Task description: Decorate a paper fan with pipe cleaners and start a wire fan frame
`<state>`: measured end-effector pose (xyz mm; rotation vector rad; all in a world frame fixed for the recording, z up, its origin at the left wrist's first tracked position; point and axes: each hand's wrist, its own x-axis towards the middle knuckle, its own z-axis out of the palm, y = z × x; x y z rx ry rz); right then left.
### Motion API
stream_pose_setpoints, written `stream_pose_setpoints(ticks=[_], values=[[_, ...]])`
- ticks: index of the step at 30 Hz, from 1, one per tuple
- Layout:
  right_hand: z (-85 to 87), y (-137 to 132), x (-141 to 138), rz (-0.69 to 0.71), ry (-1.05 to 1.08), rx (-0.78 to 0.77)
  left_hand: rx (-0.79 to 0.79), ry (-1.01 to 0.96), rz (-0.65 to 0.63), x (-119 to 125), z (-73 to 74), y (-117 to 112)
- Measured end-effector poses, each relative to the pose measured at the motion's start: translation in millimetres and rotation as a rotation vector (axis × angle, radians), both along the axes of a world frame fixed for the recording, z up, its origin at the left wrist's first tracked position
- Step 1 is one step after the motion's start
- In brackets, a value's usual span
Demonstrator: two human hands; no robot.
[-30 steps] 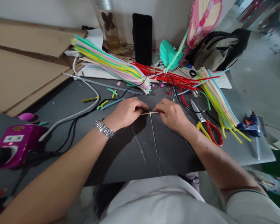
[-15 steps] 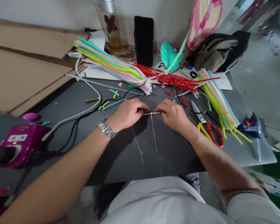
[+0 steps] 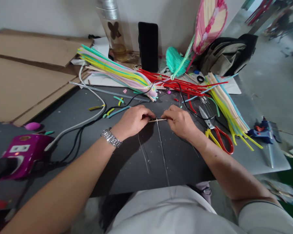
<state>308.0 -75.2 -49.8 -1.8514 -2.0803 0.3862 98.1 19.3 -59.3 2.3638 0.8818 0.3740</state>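
Note:
Over the dark tabletop, my left hand (image 3: pixel 136 120) and my right hand (image 3: pixel 179 120) face each other, a short gap between them. Both have their fingers closed on the ends of a thin pale stick (image 3: pixel 158 120), held level. Something thin and dark lies along its upper side, too small to make out. From the stick's middle a thin metal wire (image 3: pixel 162 148) runs down toward the table's front edge. Another fine wire (image 3: pixel 143 154) hangs or lies below my left hand. The fingertips are partly hidden behind the hands.
Scissors (image 3: pixel 211 125) lie right of my right hand, near a blue glue gun (image 3: pixel 263 130). Bundles of coloured pipe cleaners (image 3: pixel 117 71) and red ones (image 3: pixel 175 83) lie behind. A black cable (image 3: pixel 81 125) trails from a purple power socket (image 3: pixel 25 151). A phone (image 3: pixel 148 47) stands at the back.
The view has tilted slightly, so the background sits a little lower. Both hands keep the same hold on the stick, with barely any movement.

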Motion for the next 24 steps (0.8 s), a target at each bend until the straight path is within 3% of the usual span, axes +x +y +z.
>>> stream_pose_setpoints(ticks=[24], values=[[0.8,-0.7,-1.1,0.009,-0.041,0.01,-0.024,-0.003,0.041,1.8,6.2,-3.8]])
